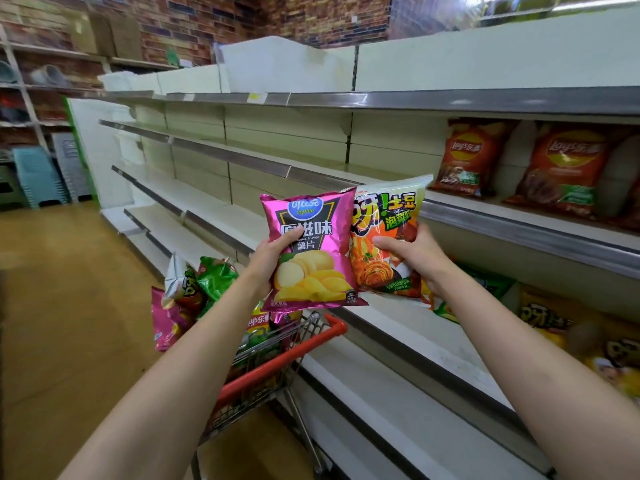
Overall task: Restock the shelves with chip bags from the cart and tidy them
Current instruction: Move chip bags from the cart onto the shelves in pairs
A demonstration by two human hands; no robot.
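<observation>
the left hand (268,261) grips a pink chip bag (308,251) by its left edge, with the thumb curled over the front. the right hand (417,254) grips an orange and green chip bag (384,233) from its right side, thumb on the front. both bags are upright and lifted in the air in front of the shelves (485,102), and the pink bag overlaps the left edge of the other one.

below the hands stands the cart (284,355) with a red rim, just beside the lower shelf boards. more chip bags (194,289) are piled in it, pink, green and silver ones.

on the right part of the shelving, two red chip bags (564,168) stand upright on the middle board. one board lower lie yellow chip bags (581,334) and a green bag (491,282), partly hidden behind the right arm. far at the left stands a stack of blue plastic stools (38,174).
</observation>
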